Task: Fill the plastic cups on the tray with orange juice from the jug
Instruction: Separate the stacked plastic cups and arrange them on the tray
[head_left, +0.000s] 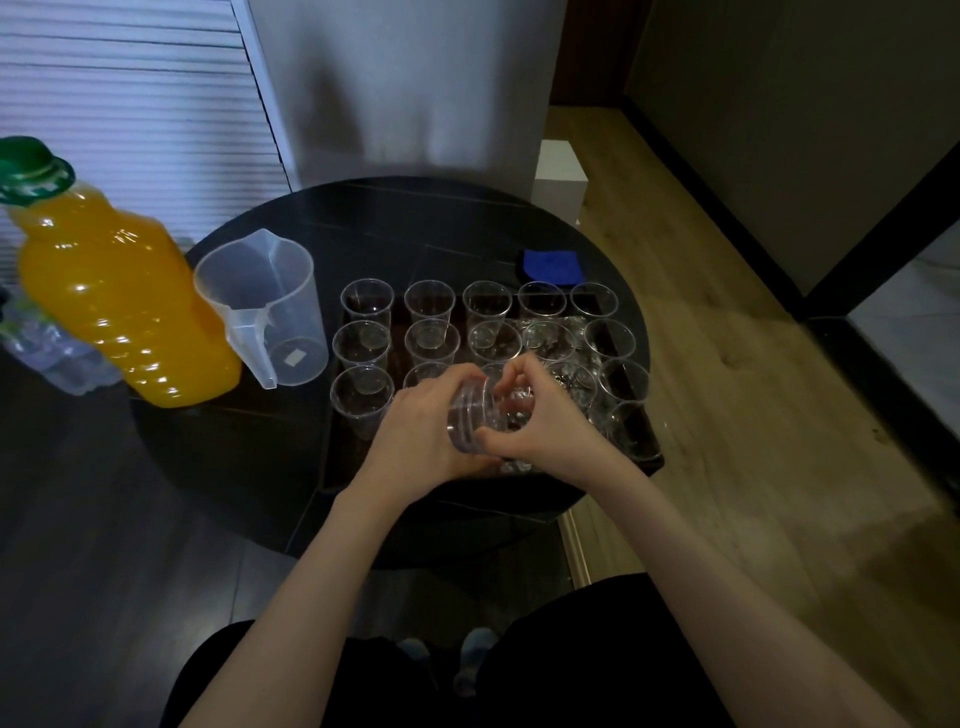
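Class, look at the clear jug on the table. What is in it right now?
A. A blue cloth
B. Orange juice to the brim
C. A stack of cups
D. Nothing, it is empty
D: the clear jug shows no liquid; the juice is in the bottle beside it.

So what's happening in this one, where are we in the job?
A person is setting out clear cups on the tray. Both hands, left and right, grip a stack of cups held on its side over the tray's near edge, seemingly pulling one off. The cups already standing in rows are all empty. The jug beside the tray is empty too, and the juice bottle is capped, so no pouring yet.
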